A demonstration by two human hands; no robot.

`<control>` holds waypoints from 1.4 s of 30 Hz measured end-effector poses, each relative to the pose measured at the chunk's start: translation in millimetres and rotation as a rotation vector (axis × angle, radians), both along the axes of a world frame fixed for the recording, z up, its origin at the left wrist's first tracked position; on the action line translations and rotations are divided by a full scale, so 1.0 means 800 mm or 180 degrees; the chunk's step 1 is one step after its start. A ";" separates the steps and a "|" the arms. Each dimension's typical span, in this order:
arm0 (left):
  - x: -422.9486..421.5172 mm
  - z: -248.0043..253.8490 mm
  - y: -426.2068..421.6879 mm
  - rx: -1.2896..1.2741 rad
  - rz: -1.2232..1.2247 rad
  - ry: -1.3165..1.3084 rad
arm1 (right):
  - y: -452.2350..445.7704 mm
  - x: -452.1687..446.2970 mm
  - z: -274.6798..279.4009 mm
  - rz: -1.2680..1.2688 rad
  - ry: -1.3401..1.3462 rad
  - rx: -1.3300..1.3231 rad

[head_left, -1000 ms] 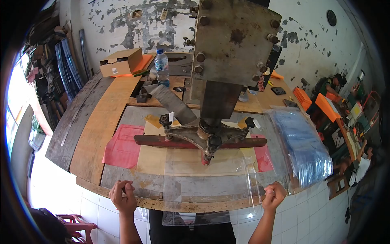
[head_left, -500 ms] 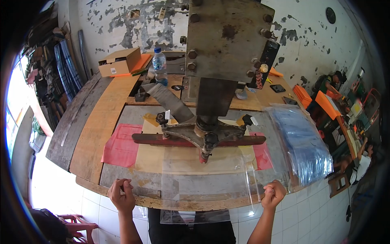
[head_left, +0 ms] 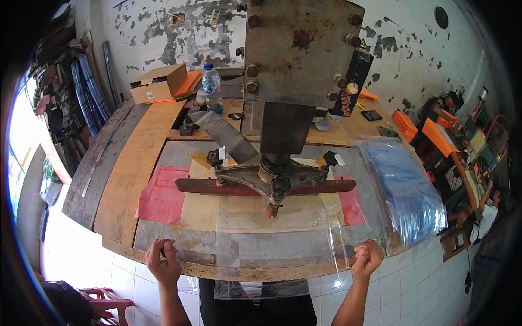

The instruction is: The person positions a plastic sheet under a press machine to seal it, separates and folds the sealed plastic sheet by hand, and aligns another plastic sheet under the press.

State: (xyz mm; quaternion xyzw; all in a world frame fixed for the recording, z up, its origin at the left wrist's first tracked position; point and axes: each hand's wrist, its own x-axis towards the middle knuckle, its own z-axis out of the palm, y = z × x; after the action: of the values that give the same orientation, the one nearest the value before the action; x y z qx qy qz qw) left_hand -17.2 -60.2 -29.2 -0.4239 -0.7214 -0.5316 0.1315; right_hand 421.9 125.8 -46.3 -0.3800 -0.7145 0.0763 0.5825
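Note:
My left hand [head_left: 162, 257] rests at the table's front edge with its fingers curled in, and nothing shows in it. Opposite it, my right hand [head_left: 367, 256] is also curled closed at the edge, close to the right side of a clear plastic sheet [head_left: 283, 255]. The sheet lies between my hands, its near end hanging over the edge above my lap. Its far end reaches under the press's long reddish bar [head_left: 239, 187]. Below the bar lies a tan sheet [head_left: 201, 214], with pink pieces [head_left: 163, 195] at its sides.
A stack of clear bluish plastic sleeves [head_left: 405, 190] lies at the right. The press's heavy metal body [head_left: 302, 54] rises in the middle. Behind it stand a water bottle [head_left: 212, 89] and a cardboard box [head_left: 159, 84]. Another person [head_left: 443, 108] sits at the far right.
The view has shifted very slightly. Both hands, the plastic sheet and the press bar hold the same places.

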 end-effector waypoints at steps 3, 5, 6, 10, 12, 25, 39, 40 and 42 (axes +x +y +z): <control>-0.001 0.000 -0.001 -0.0016 -0.0003 -0.0009 | 0.000 -0.001 0.001 0.0029 0.0057 0.0006; 0.000 0.001 -0.002 -0.0045 0.0011 0.0015 | -0.001 -0.001 0.001 0.0005 0.0019 -0.0036; 0.000 0.001 -0.001 -0.0047 0.0013 0.0014 | -0.001 -0.001 0.000 0.0007 0.0018 -0.0039; 0.001 0.001 0.001 0.0009 0.0036 -0.0059 | 0.000 0.000 -0.001 0.0001 0.0048 -0.0064; 0.000 0.001 0.001 0.0030 0.0035 -0.0098 | 0.000 -0.001 -0.001 0.0006 0.0055 -0.0069; -0.001 0.003 0.002 0.0084 -0.0029 -0.0061 | 0.001 -0.001 0.000 -0.0019 -0.0060 -0.0133; -0.012 0.023 0.001 -0.0513 -0.0680 -0.0358 | 0.011 -0.034 0.052 0.0145 -0.0601 -0.0833; -0.011 0.030 0.003 -0.0502 -0.0684 -0.0363 | 0.014 -0.039 0.058 0.0140 -0.0608 -0.0823; -0.010 0.048 0.004 -0.1024 -0.0936 -0.0291 | 0.018 -0.047 0.065 0.0067 -0.0958 -0.0808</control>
State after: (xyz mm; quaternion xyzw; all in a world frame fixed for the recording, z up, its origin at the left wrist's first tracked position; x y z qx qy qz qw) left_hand -24.9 -56.8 9.2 -0.5155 -0.7326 -0.4418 -0.0495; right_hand 384.5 140.6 5.8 -0.4501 -0.7821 0.1142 0.4156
